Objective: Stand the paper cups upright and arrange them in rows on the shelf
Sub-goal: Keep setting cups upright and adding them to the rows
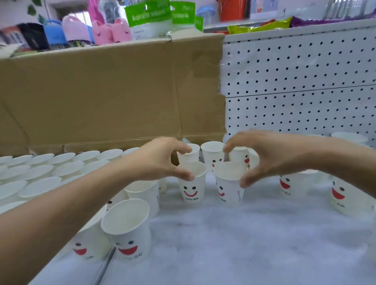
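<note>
My left hand (161,160) and right hand (267,160) each pinched a front-and-back pair of paper cups (190,191) by the rims, just in front of the cardboard box (99,92). Squeezing harder could have buckled those thin rims. A careless nudge might have toppled the neighbouring cups.

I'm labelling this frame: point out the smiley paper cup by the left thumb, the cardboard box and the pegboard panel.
White smiley-face paper cup (190,190): head view, printed front wall.
Brown cardboard box (99,92): head view, middle of its side.
White perforated pegboard panel (302,67): head view, bare upper part.
</note>
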### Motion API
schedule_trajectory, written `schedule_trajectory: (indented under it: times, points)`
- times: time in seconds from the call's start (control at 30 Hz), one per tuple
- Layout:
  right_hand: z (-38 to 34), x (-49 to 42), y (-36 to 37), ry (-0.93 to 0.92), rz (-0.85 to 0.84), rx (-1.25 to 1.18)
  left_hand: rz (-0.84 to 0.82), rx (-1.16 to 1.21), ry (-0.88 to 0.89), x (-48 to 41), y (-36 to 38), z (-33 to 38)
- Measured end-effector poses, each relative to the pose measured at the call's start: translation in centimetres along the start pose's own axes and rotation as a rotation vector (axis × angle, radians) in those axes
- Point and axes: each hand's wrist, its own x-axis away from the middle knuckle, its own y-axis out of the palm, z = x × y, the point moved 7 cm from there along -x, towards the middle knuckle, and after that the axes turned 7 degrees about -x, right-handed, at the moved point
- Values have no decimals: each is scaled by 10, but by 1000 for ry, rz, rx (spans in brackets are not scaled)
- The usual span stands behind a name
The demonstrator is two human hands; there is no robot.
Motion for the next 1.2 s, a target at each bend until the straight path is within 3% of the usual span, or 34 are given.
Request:
schedule_trajectory:
  times: [0.13,0.27,0.47,0.83,1.07,1.2]
  points:
    - [-4,31,-17,157,266,-108,18,-34,148,7,3,3]
    - [0,20,36,269,329,-323,12,-33,111,-1,13,5]
    - [35,-15,81,261,519,-613,-6,-15,141,-15,22,3]
    - [43,-50,100,153,472,-820,21,39,117,-25,21,-10]
    - [42,-56,100,158,594,-826,18,52,105,-29,23,-18]
    - [45,-58,103,156,582,-848,33,70,103,-33,24,-21]
